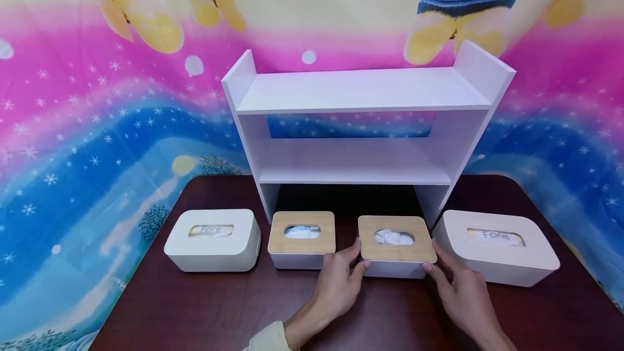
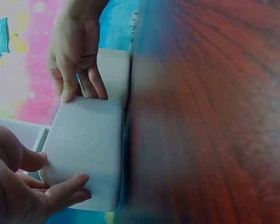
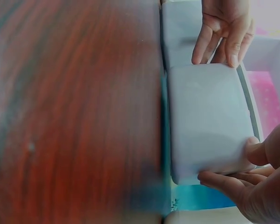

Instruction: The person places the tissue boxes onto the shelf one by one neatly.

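The step in hand looks like gripping the tissue box point(image 1: 397, 252); it lies between the two hands, the left hand point(image 1: 338, 280) pinching its left end and the right hand point(image 1: 460, 294) its right, thumbs toward the front; it stands before the white shelf point(image 1: 356, 161), though whether it touches the surface point(image 1: 195, 313) I cannot tell; moving it calls for even pressure from both sides.

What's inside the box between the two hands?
Crumpled white stuff, maybe tissue, peeks through the tan lid. The lid hides the rest, so I can't see how much.
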The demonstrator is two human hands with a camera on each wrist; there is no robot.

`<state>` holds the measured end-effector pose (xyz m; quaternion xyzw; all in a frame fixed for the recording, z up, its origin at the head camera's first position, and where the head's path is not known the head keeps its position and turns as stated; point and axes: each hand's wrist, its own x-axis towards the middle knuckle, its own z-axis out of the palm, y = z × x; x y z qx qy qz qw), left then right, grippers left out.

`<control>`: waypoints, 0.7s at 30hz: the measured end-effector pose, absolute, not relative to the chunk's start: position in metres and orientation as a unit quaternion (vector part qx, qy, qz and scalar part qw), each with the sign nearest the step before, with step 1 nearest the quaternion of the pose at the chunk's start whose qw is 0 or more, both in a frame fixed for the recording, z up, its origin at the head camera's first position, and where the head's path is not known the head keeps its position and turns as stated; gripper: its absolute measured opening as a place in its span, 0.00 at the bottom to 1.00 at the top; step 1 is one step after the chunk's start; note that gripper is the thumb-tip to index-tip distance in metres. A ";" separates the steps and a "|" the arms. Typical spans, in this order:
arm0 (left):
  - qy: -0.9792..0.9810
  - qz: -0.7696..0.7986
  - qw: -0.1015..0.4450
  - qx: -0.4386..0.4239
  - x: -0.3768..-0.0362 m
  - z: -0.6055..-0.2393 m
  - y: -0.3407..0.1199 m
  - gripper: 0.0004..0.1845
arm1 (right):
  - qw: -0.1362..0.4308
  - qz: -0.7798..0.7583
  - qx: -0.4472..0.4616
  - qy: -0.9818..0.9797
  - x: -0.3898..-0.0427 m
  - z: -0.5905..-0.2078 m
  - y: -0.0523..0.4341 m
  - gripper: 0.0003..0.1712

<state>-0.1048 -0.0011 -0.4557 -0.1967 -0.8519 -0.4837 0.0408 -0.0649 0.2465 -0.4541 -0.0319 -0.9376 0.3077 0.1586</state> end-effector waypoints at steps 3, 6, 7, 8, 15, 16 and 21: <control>-0.845 -0.499 0.027 -0.189 -0.105 -0.449 -0.002 0.28 | 0.177 0.309 -0.026 -0.934 -0.065 -0.451 0.245 0.33; -0.838 -0.514 0.016 -0.180 -0.105 -0.443 -0.002 0.28 | 0.198 0.310 -0.019 -0.930 -0.066 -0.448 0.243 0.33; -0.838 -0.516 0.016 -0.179 -0.105 -0.441 -0.002 0.28 | 0.200 0.311 -0.019 -0.929 -0.067 -0.447 0.242 0.33; -0.837 -0.518 0.016 -0.177 -0.105 -0.438 -0.003 0.28 | 0.203 0.311 -0.019 -0.928 -0.067 -0.446 0.242 0.33; -0.834 -0.524 0.030 -0.168 -0.105 -0.426 -0.005 0.28 | 0.212 0.309 -0.018 -0.927 -0.069 -0.435 0.241 0.33; -0.834 -0.525 0.032 -0.167 -0.105 -0.425 -0.005 0.28 | 0.213 0.311 -0.016 -0.926 -0.069 -0.434 0.241 0.33; -0.828 -0.538 0.035 -0.157 -0.107 -0.416 -0.006 0.28 | 0.241 0.318 0.002 -0.917 -0.074 -0.426 0.239 0.33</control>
